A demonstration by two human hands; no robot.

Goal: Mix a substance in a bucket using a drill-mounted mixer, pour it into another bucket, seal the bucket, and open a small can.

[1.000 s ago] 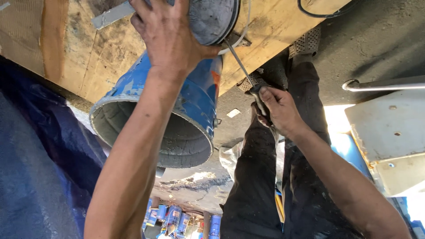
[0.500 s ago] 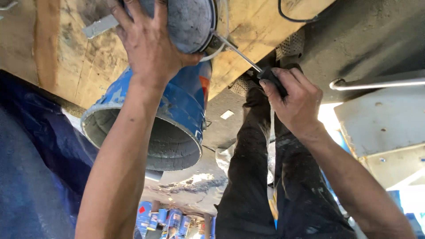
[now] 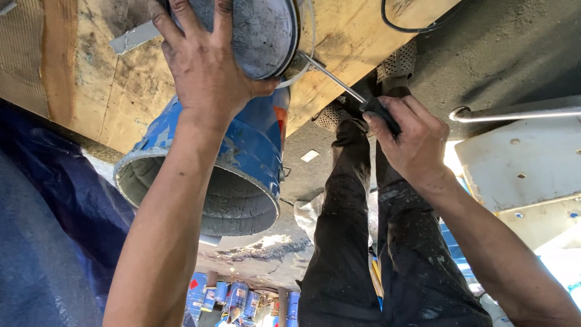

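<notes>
Two hands work at a round grey can (image 3: 260, 36) lying on a scuffed, paint-smeared plywood bench (image 3: 357, 42). The left hand (image 3: 209, 72) is spread wide over the can's dusty, crusted side, fingers curled round it and pressing it down. The right hand (image 3: 411, 142) is closed in a fist round the black handle of a screwdriver (image 3: 339, 82) — its thin steel shaft slants up to the can's metal rim, the tip at the edge. Just below the can lies a blue bucket (image 3: 242, 175) on its side, cylindrical, its open mouth lined with rough grey residue. Dark, paint-speckled trousers (image 3: 357, 242) stand beside the bench.
</notes>
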